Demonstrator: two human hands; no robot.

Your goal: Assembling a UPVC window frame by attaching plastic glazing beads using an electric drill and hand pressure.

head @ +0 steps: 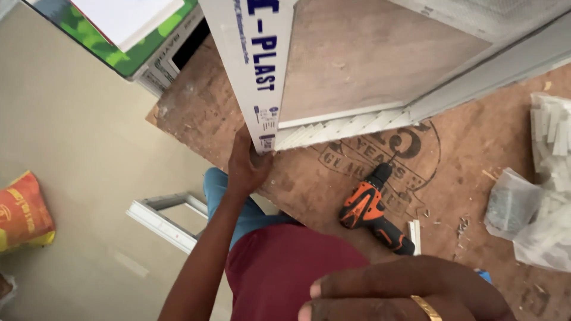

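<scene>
My left hand (247, 166) grips the lower corner of a large panel (357, 65), a brown board set in a white plastic frame (253, 71) with blue print. The panel stands tilted over a brown plywood sheet (202, 113) on the floor. My right hand (404, 291), with a gold ring on one finger, is close to the camera at the bottom edge, fingers together; nothing shows in it. An orange and black cordless drill (372, 211) lies on the plywood just right of my left hand, its bit pointing toward the panel's louvred edge.
Clear plastic bags (529, 220) of white pieces lie at the right. A short white strip (415, 235) lies by the drill. A small white frame (160, 220) and an orange sack (24, 211) sit on the beige floor at left. A green and white box (128, 50) is top left.
</scene>
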